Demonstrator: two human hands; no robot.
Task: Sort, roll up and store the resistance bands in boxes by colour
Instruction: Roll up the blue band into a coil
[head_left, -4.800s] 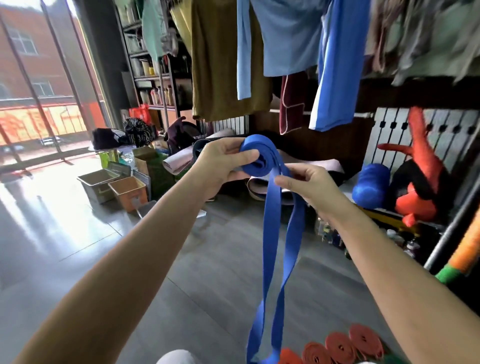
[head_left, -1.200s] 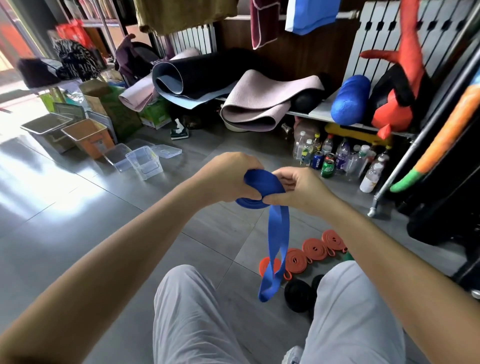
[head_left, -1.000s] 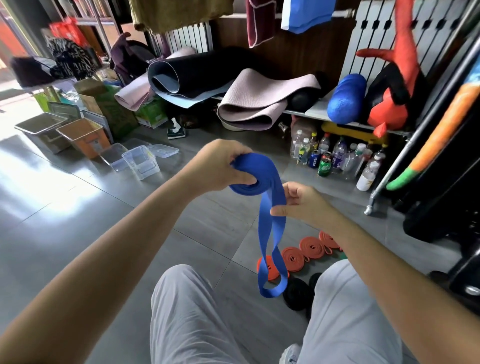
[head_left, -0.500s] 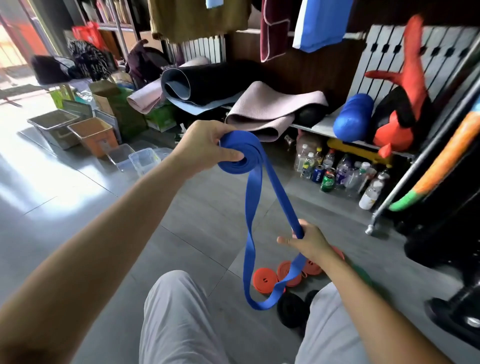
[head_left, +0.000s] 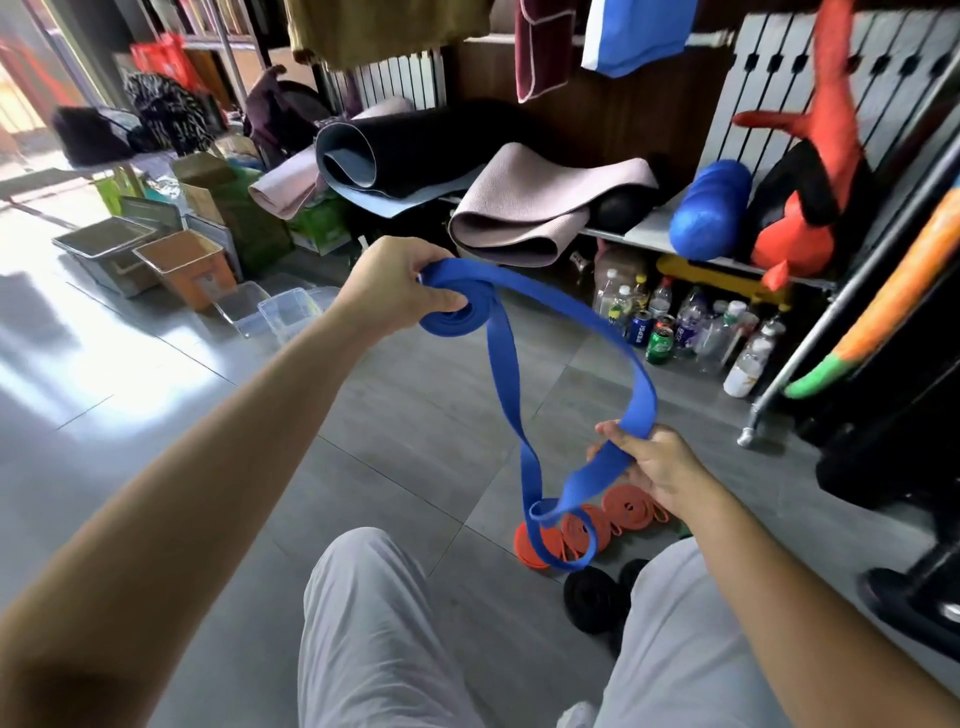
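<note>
Reads "PEPSI", in white letters running down a blue can (head_left: 639, 328) that stands on the floor among bottles, straight beyond the right grip (head_left: 655, 462). Just beside that, a green can (head_left: 658, 344) with a mark too blurred to read. Nothing else legible anywhere.

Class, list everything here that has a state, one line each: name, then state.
blue band: partly rolled, tail hanging loose
left hand: grips the rolled coil
right hand: holds the loose tail
orange bands: rolled, lying on floor
black bands: rolled, lying on floor
clear boxes: open on top
</note>
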